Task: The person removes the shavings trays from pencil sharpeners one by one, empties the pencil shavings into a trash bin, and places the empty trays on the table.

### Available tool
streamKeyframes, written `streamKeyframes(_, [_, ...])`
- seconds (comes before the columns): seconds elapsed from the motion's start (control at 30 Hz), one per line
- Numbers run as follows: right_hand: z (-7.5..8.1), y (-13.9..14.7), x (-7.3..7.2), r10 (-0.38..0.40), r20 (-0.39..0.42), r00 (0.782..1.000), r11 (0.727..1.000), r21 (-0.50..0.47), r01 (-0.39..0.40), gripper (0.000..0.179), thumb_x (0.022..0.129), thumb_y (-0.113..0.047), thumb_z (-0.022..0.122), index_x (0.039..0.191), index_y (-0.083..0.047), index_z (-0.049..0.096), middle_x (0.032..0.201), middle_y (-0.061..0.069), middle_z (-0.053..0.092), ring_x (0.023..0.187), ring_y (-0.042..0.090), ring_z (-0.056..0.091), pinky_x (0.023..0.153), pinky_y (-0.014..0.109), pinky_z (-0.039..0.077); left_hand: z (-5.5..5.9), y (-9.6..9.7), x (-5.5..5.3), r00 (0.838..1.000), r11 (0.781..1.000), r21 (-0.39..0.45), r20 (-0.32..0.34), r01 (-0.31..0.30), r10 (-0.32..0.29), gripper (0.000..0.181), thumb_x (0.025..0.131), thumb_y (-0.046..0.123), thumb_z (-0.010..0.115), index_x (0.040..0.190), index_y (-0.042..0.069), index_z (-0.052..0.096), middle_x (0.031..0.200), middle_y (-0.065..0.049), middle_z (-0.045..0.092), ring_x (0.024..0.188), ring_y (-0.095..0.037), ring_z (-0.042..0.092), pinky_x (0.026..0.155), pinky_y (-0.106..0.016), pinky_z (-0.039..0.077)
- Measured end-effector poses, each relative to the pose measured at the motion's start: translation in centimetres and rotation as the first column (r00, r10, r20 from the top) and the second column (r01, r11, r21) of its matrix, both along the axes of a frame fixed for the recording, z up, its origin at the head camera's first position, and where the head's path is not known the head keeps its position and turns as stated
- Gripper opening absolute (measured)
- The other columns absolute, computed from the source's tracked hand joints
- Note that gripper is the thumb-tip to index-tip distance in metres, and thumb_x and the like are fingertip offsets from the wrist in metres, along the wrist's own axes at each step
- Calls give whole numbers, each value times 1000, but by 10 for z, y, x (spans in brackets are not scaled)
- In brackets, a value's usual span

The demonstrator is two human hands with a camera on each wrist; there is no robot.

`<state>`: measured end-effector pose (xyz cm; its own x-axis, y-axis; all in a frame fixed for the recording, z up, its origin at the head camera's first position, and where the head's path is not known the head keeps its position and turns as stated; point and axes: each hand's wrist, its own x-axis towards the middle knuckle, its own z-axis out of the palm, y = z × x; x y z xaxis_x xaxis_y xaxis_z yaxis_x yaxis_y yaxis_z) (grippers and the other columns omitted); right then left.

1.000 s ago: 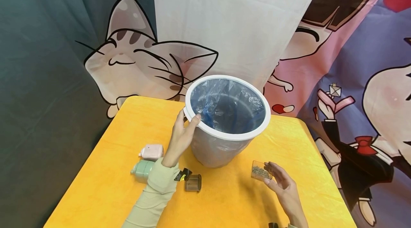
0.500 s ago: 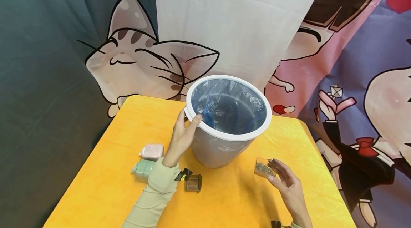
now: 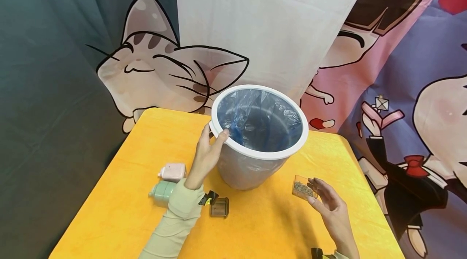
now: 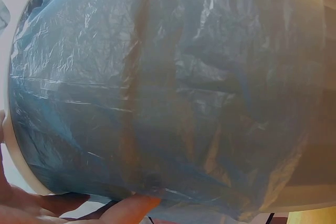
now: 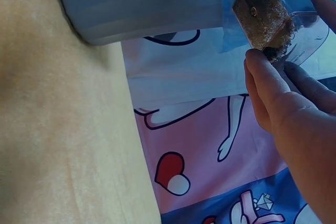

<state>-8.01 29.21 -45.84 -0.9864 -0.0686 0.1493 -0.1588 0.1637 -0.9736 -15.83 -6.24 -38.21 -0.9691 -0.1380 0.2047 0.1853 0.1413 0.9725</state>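
Note:
A trash bin [image 3: 251,170] with a white rim and a clear bluish plastic liner [image 3: 255,125] stands upright on the table. My left hand [image 3: 208,155] grips its rim at the near left, thumb on top; the left wrist view shows the liner through the bin's side [image 4: 173,87] with fingertips below. To the right of the bin, my right hand [image 3: 330,202] holds a small clear plastic box [image 3: 305,188] between thumb and fingers, above the table. Brownish-grey crumbs [image 3: 303,188] lie in the box. The right wrist view shows the box [image 5: 268,17] tilted, crumbs along one side.
Left of my left forearm lie a pink bottle [image 3: 173,172] and a green bottle [image 3: 162,192] on their sides. A small dark see-through container [image 3: 219,207] lies near the left wrist. The yellow table [image 3: 255,226] ends against a printed cartoon curtain [image 3: 270,20].
My right hand has drifted slightly right and away from the bin, carrying the small box. The left hand and the bin have stayed in place.

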Motion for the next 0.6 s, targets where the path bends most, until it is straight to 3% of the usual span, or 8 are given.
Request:
streamKeyframes(0.33, [6,0,-1,31,-86,996,999,-39,-35,54,88,7,53,138,1,35,136,22,41,123,18,44,95,19,40,0,0,1,1000,1000,10,-7,3,-3,62,88,46,55,139,19,34,138,-4,39,128,-23,36,103,-42,32])
streamKeyframes(0.6, [11,2,-3,-7,-55,998,1000,-13,6,54,87,5,56,138,-2,37,137,19,42,123,17,43,96,20,39,0,0,0,1000,1000,15,-9,10,-10,61,87,47,56,138,19,35,138,-3,40,128,-21,36,104,-42,32])
